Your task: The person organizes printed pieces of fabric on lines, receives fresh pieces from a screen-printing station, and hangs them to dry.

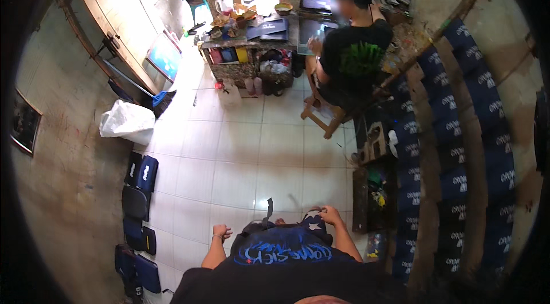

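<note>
White sack [127, 121] lies near a wooden stool [322, 120].

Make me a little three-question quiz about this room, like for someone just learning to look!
1. True or false: the left hand holds a hammer.
2. What does the right hand touch? A) a dark patterned cloth B) a white sack C) a broom
3. Fill in: the seated person in black sits on a wooden ____.

Key
1. False: it is a loose fist, holding nothing.
2. A: it rests on the dark patterned cloth near the person's lap.
3. Stool, on the white tiled floor.
</note>
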A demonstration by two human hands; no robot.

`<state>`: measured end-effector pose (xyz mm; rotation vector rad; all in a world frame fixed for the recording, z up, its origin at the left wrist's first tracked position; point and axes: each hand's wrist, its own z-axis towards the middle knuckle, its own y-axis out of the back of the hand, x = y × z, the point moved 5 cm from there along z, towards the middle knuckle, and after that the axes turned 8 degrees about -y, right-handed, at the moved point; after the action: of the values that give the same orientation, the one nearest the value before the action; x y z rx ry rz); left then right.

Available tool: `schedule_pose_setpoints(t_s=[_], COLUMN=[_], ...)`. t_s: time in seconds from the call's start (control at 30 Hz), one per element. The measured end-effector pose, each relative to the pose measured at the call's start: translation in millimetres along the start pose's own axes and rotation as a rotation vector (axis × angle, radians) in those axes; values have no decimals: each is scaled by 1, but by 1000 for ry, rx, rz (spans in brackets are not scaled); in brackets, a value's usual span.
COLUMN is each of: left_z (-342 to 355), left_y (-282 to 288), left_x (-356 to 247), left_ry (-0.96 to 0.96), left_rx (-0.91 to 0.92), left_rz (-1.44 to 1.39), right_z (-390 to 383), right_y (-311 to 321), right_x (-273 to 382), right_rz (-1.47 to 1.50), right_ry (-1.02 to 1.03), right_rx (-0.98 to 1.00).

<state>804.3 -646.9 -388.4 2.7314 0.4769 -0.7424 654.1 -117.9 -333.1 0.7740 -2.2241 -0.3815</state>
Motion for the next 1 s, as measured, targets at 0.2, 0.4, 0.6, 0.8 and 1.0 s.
schedule_pose_setpoints(t_s=[0.2,0.4,0.6,0.8,1.0], left_z=[57,75,108,211,350], left_y=[-10,-54,-67,-49,2], left_x=[-81,-178,-312,-360,-483], left_ry=[16,31,25,-396,-353], left_rx=[-46,-37,-97,43,222], left_rz=[-233,-274,-315,672,583], right_z=[132,244,340,388,391], right_y=[3,31,70,80,38], right_x=[76,203,340,449,468], right_rz=[-221,-213,-213,-50,114], right_ry=[87,-50,319,140,-361], right_rx=[15,121,-68,14,186])
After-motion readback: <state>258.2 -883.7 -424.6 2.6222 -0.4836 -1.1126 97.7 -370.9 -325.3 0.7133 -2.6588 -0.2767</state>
